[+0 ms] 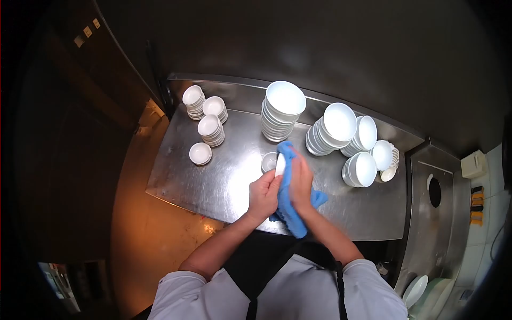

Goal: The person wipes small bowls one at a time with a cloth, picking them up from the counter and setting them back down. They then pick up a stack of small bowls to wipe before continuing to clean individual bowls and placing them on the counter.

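Observation:
My left hand (263,196) is closed on a small white dish (280,165), which is tilted up nearly edge-on to me. A blue cloth (290,213) wraps over the dish's right side and hangs down toward my apron. My right hand (301,181) presses the cloth against the dish, its fingers closed around the cloth and slightly blurred. Just behind my left hand, a small white bowl (269,160) stands on the steel table (229,184), partly hidden by the held dish.
Several stacks of small white bowls (208,125) stand at the table's left. Taller stacks of larger white bowls (285,98) (340,122) stand along the back and right. A steel counter with a round dark opening (435,192) adjoins on the right. A dark wall (320,48) rises behind.

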`<state>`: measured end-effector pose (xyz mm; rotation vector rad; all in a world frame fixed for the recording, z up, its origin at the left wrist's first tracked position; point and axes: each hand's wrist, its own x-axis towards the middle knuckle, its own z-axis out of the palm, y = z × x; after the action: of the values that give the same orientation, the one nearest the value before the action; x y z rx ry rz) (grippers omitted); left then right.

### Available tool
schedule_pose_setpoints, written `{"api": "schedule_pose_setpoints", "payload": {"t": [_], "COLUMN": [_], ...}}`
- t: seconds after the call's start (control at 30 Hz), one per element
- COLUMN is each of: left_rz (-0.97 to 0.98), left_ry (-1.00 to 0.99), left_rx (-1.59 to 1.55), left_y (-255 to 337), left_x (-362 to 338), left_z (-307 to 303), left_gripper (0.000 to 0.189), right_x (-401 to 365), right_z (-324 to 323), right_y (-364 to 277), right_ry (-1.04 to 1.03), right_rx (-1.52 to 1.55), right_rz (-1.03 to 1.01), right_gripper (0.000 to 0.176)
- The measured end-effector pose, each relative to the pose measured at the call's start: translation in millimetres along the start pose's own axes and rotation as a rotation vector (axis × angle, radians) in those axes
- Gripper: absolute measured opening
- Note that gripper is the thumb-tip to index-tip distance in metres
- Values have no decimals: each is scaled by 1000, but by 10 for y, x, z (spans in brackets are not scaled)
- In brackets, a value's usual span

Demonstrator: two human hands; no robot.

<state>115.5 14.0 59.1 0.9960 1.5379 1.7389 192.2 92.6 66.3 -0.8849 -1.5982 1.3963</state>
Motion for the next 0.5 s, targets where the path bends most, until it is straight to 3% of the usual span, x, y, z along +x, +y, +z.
{"api": "schedule_pose_setpoints", "payload": {"t": [0.03, 0.07, 0.17, 0.27, 0.33, 0.43, 0.5], "left_rz": [41, 75, 97, -121, -218, -328, -318], "left_ry": [-2, -4, -100, -258, -284, -169, 31], "left_rx": [172, 346, 370, 228, -77, -714, -635], "left_y": [-67, -115, -37, 42, 49, 91, 12], "left_x": [58, 59, 11, -20, 7, 108, 96], "left_z": [-81, -147, -199, -284, -268, -232, -159], "left_gripper": [15, 16, 18, 17, 22, 44, 46], "right_x": [-110, -174, -104, 83, 155, 67, -27], "right_z": [84, 98, 71, -104, -244, -205, -110], "right_y": [39, 66, -80, -127, -151, -39, 4], "right_ry": [57, 16, -85, -184, -218, -101, -61], "right_rx": [-66, -405, -475, -105, 196, 164, 20], "right_rz": [-93, -443, -448, -55, 205, 46, 26], "right_gripper": [35, 34, 36, 31, 31, 30, 35]}}
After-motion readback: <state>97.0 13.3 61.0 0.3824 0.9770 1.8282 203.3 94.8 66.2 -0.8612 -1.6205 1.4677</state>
